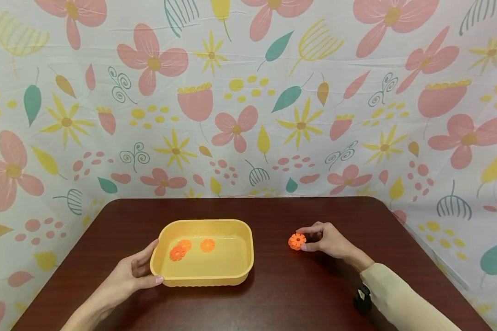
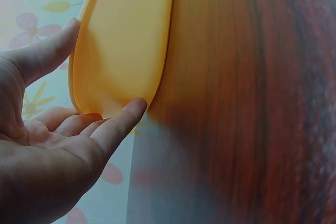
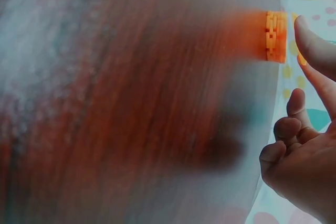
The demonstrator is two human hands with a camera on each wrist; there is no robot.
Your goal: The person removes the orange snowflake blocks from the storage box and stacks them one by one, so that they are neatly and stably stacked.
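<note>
A yellow plastic basin (image 1: 203, 281) stands on the table at centre left, with three orange flower-shaped discs (image 1: 207, 245) on its floor, two of them overlapping. My left hand (image 1: 126, 276) holds the basin's left end, thumb at the near corner and fingers along the side; the left wrist view shows them spread around that end. To the right of the basin lies a small stack of notched orange discs (image 3: 275, 36). Between thumb and index finger, my right hand (image 1: 329, 241) pinches an orange disc (image 1: 299, 239) just over that stack. The other right fingers are loosely bent.
The dark brown wooden table (image 1: 273, 303) has rounded far corners. Behind and beside it hangs a white cloth (image 1: 248, 174) printed with flowers and leaves. A black strap device (image 1: 362, 298) sits at the right wrist, by a beige sleeve (image 1: 401, 296).
</note>
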